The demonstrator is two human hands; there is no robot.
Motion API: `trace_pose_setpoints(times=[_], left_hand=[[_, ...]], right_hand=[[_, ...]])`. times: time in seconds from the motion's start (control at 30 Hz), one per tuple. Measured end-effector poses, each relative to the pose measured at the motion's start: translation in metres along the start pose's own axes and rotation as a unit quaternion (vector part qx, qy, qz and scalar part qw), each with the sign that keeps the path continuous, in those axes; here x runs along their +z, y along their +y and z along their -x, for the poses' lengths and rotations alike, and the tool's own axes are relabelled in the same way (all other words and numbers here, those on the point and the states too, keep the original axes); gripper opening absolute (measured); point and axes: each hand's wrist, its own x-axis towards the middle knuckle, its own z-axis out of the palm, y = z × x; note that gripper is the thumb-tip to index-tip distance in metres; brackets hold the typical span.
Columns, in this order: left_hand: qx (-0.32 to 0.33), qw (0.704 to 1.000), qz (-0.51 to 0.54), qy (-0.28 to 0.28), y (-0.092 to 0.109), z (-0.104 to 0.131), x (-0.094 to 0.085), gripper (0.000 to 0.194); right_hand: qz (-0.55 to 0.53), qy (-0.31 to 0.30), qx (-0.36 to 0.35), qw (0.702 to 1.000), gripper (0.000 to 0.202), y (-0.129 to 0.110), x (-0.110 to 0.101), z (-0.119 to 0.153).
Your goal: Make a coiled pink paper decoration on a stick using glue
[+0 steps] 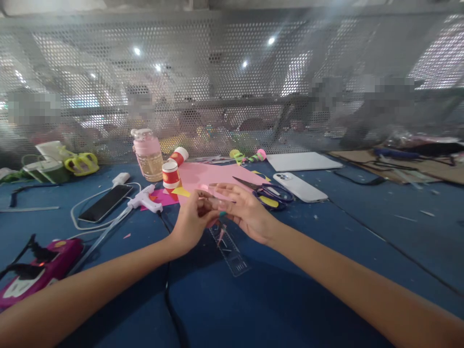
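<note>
My left hand and my right hand meet above the middle of the blue table. Thumb and fingers of the left are pinched together. On the right, the thumb presses inward while the other fingers stretch toward the left hand. A small piece with a teal spot shows between them, mostly hidden by the fingers. Below lies a clear ruler. Behind the hands is a sheet of pink paper, with dark-handled scissors at its right side.
A white glue gun and a black phone lie to the left, near a pink-topped bottle and red paper cups. A magenta power strip sits front left. To the right are a white phone and a closed laptop.
</note>
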Motion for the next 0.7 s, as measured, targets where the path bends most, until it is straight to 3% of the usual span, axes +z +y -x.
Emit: trace_pose_setpoints(times=[0.23, 0.47, 0.7], left_hand=[[0.002, 1.0, 0.017, -0.013, 0.002, 0.0, 0.0, 0.034], [-0.001, 0.998, 0.059, -0.025, 0.004, -0.003, -0.001, 0.039], [-0.015, 0.999, 0.02, -0.043, 0.004, 0.0, -0.002, 0.038]], right_hand=[[-0.051, -0.009, 0.029, 0.998, 0.04, 0.001, -0.006, -0.007], [-0.093, -0.04, 0.055, 0.993, 0.022, -0.003, -0.006, -0.006], [-0.043, -0.048, 0.105, 0.992, 0.045, -0.007, -0.009, -0.005]])
